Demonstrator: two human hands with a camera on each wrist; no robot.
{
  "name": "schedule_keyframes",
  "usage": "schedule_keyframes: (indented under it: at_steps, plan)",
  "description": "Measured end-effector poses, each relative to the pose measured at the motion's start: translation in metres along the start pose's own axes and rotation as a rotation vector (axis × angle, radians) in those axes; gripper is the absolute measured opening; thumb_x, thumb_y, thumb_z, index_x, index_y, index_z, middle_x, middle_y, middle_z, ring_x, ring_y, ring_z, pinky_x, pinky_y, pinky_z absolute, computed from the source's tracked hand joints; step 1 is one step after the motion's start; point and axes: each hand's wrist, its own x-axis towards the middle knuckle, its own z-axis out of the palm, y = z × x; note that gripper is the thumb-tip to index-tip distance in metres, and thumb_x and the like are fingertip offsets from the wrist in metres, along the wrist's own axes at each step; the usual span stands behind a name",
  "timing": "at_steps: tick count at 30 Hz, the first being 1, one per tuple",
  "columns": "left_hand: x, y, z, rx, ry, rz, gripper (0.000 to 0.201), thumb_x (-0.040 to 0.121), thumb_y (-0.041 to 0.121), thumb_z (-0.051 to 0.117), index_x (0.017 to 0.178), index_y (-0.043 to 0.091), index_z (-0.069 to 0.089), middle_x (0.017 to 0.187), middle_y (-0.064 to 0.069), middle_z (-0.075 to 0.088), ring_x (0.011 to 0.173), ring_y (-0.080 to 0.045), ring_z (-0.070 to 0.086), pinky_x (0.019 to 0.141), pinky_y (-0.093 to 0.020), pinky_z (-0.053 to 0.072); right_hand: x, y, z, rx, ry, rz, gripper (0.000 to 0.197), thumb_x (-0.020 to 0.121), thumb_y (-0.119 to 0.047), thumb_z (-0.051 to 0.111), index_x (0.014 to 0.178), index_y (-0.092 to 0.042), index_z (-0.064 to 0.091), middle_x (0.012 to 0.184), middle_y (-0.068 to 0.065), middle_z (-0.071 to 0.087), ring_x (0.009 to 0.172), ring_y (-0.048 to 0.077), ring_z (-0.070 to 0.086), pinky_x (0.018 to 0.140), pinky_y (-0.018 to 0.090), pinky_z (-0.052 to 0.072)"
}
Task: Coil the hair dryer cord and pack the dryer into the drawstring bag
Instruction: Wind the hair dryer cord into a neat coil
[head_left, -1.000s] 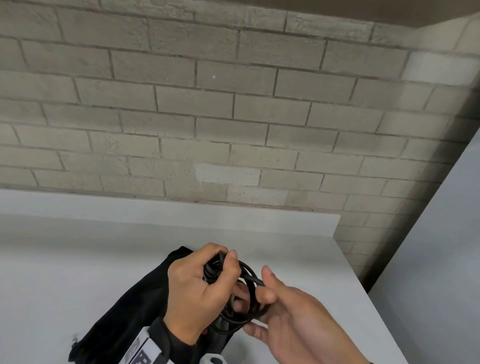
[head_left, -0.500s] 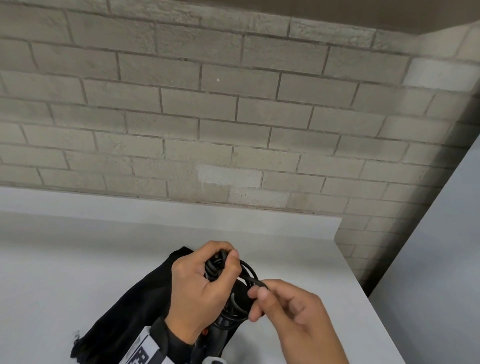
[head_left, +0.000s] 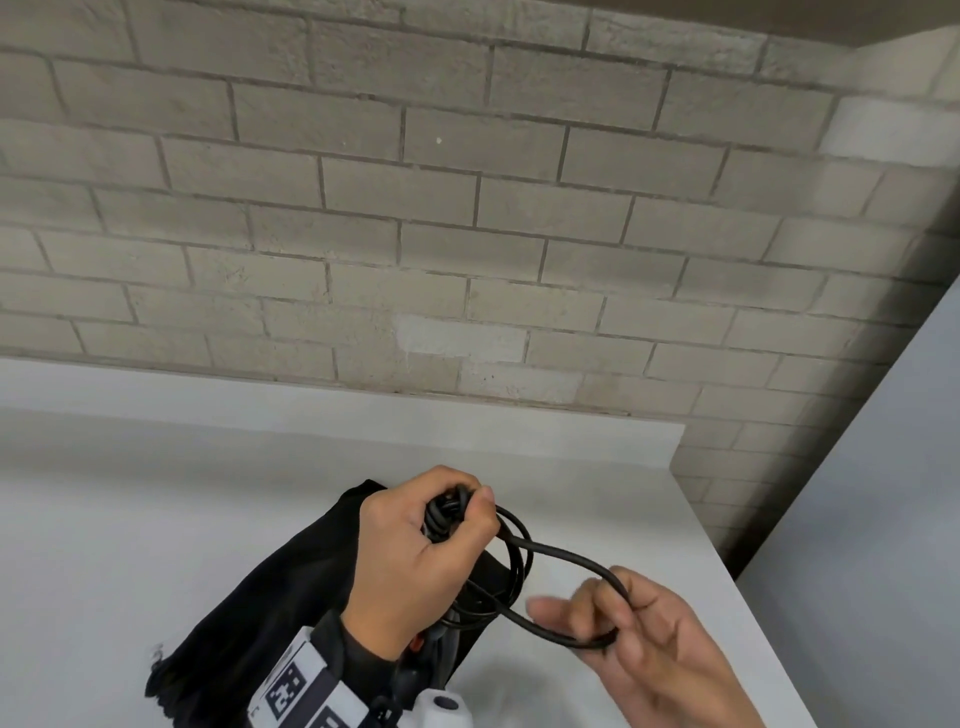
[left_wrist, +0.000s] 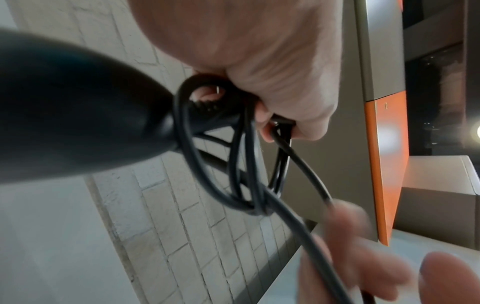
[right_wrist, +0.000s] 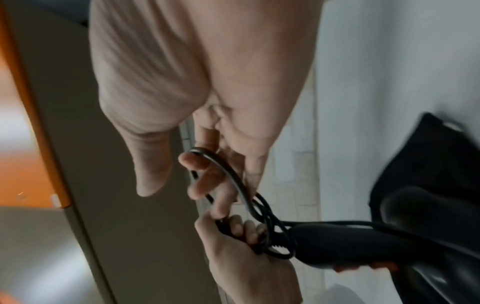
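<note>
Hair dryer (head_left: 426, 660) mostly hidden under left hand (head_left: 415, 561); right hand's fingertips (left_wrist: 363, 246) blurred.

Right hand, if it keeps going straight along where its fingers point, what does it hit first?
Most likely the left hand, which grips the coiled cord. The right hand has a cord loop hooked in its fingers, which point left toward that bundle, with the black bag behind. Depth is hard to judge.

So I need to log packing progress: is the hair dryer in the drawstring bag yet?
Not yet. The left hand holds the hair dryer and coiled cord above the black drawstring bag, which lies on the counter.
</note>
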Motion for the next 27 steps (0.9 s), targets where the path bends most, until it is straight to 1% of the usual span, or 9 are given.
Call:
schedule_keyframes:
  at_steps: [2,5,7,9,11,14,19,24,27]
  plan:
    - [0.0,0.0,0.001,0.002,-0.01,-0.005,0.023,0.081,0.035,0.06,0.069,0.018,0.07,0.057,0.002,0.062,0.052,-0.015,0.058,0.05,-0.02,0.045,-0.005,0.004,-0.005,0.002,-0.011,0.061,0.016,0.087,-0.011,0.071,0.085,-0.009,0.055,0.069,0.002,0.06,0.075,0.03,0.07,0.092,0.039,0.05]
    - [-0.002,-0.001,0.002,0.002,-0.021,-0.007,0.023,0.082,0.035,0.06,0.071,0.018,0.07,0.06,0.002,0.063,0.055,-0.015,0.059,0.052,-0.019,0.045,-0.018,-0.021,-0.003,-0.296,0.106,0.269,0.033,0.08,-0.023,0.079,0.068,-0.01,0.051,0.045,-0.002,0.044,0.034,0.009,0.042,0.051,0.026,0.045]
    - [-0.003,0.0,0.004,0.001,-0.041,0.001,0.023,0.082,0.034,0.06,0.071,0.018,0.07,0.06,0.003,0.064,0.056,-0.015,0.06,0.052,-0.02,0.046,-0.026,-0.048,-0.012,-0.47,0.084,0.41,0.043,0.076,-0.034,0.081,0.063,-0.011,0.048,0.044,0.004,0.047,0.033,0.011,0.033,0.043,0.02,0.034]
    - [-0.004,0.001,0.007,-0.004,-0.051,0.002,0.022,0.083,0.034,0.059,0.071,0.019,0.07,0.063,0.003,0.065,0.058,-0.014,0.061,0.053,-0.017,0.046,-0.029,-0.063,-0.024,-0.501,-0.022,0.302,0.043,0.078,-0.037,0.08,0.065,-0.011,0.048,0.05,0.007,0.054,0.037,0.012,0.039,0.047,0.022,0.038]
    - [-0.003,0.001,0.008,-0.021,-0.025,-0.021,0.02,0.083,0.035,0.059,0.071,0.022,0.07,0.067,0.004,0.067,0.062,-0.013,0.063,0.056,-0.013,0.046,-0.036,-0.066,-0.032,-0.302,0.002,0.124,0.035,0.085,-0.022,0.075,0.074,-0.004,0.048,0.061,0.014,0.057,0.05,0.018,0.053,0.07,0.037,0.053]
    - [0.001,-0.003,0.006,-0.028,0.02,-0.043,0.019,0.083,0.036,0.058,0.072,0.024,0.069,0.069,0.005,0.068,0.063,-0.011,0.064,0.058,-0.011,0.045,-0.046,-0.041,-0.041,0.11,-0.047,0.071,0.014,0.093,0.004,0.057,0.089,-0.004,0.047,0.076,0.016,0.06,0.068,0.026,0.061,0.094,0.057,0.044]
    - [0.003,-0.008,-0.001,-0.015,0.031,-0.055,0.019,0.081,0.037,0.06,0.072,0.025,0.07,0.065,0.003,0.067,0.056,-0.013,0.062,0.053,-0.017,0.047,-0.059,-0.046,-0.052,-0.559,0.109,0.439,0.042,0.074,-0.036,0.084,0.062,-0.017,0.048,0.053,0.006,0.031,0.047,0.014,0.028,0.051,0.024,0.021]
    - [0.013,-0.022,-0.019,-0.043,0.137,-0.088,0.012,0.083,0.043,0.059,0.077,0.04,0.07,0.058,0.016,0.063,0.045,0.002,0.053,0.048,-0.013,0.043,-0.096,-0.074,-0.069,-0.46,0.297,0.203,0.04,0.077,-0.033,0.082,0.062,-0.011,0.053,0.045,0.003,0.038,0.042,0.011,0.034,0.044,0.018,0.029]
    - [0.013,-0.021,-0.019,-0.04,0.119,-0.085,0.014,0.084,0.043,0.059,0.078,0.035,0.068,0.057,0.016,0.062,0.046,0.003,0.054,0.049,-0.012,0.043,-0.101,-0.059,-0.063,-0.346,0.555,0.09,0.056,0.052,-0.041,0.095,0.054,-0.006,0.052,0.045,0.0,0.03,0.041,0.011,0.029,0.041,0.022,0.03]
